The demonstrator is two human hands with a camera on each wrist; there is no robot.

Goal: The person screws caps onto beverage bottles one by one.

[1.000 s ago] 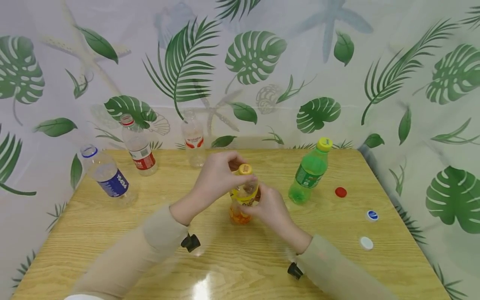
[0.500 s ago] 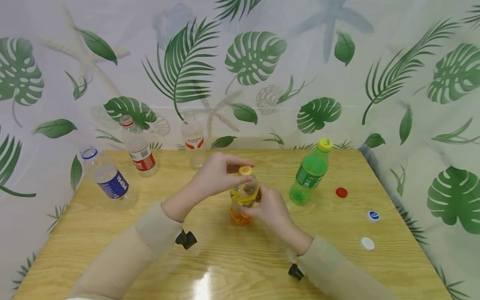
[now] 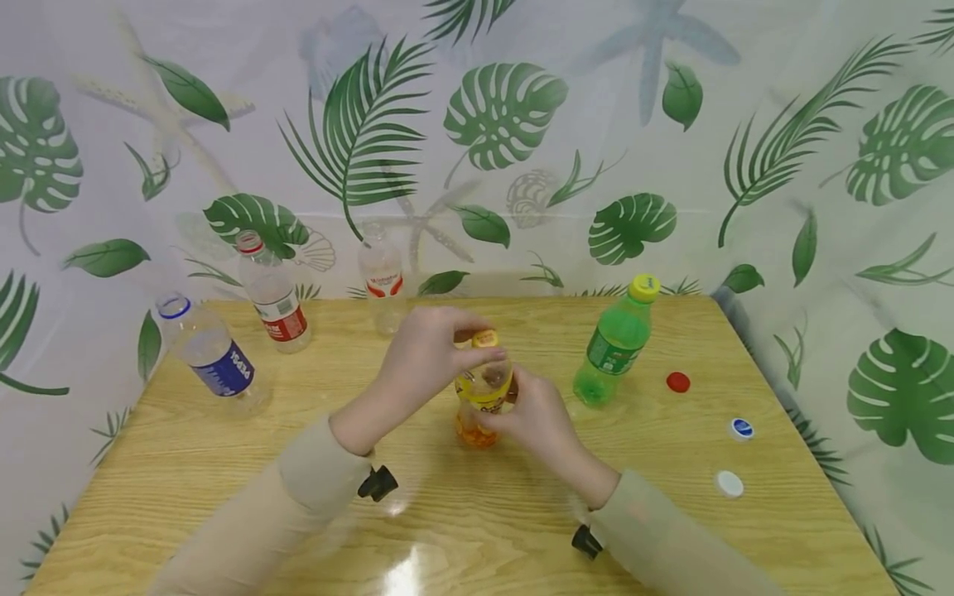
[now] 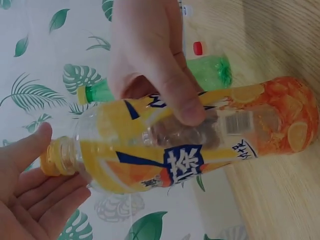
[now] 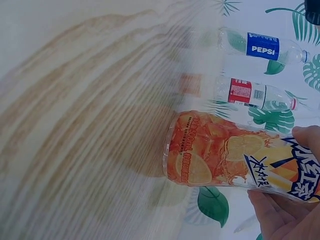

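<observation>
An iced tea bottle (image 3: 477,432) with a yellow and orange label stands upright near the middle of the table. My right hand (image 3: 540,414) grips its body from the right, thumb across the label (image 4: 182,162) in the left wrist view. Up at the neck, my left hand (image 3: 428,343) has thumb and fingers around the yellow-orange cap (image 4: 54,157), pinching it. The cap sits on the bottle's mouth. Behind the right hand is a green bottle (image 3: 619,339) with a yellow cap on.
Capless clear bottles stand at the left and back: one with a blue Pepsi label (image 3: 227,368), one with a red and white label (image 3: 283,314), one with a small red mark (image 3: 385,285). Loose red (image 3: 677,382), blue-and-white (image 3: 741,428) and white (image 3: 729,484) caps lie at right.
My left wrist swung slightly left, then back right, while the fingers stayed at the cap. The right hand keeps its grip on the iced tea bottle, which stays in place.
</observation>
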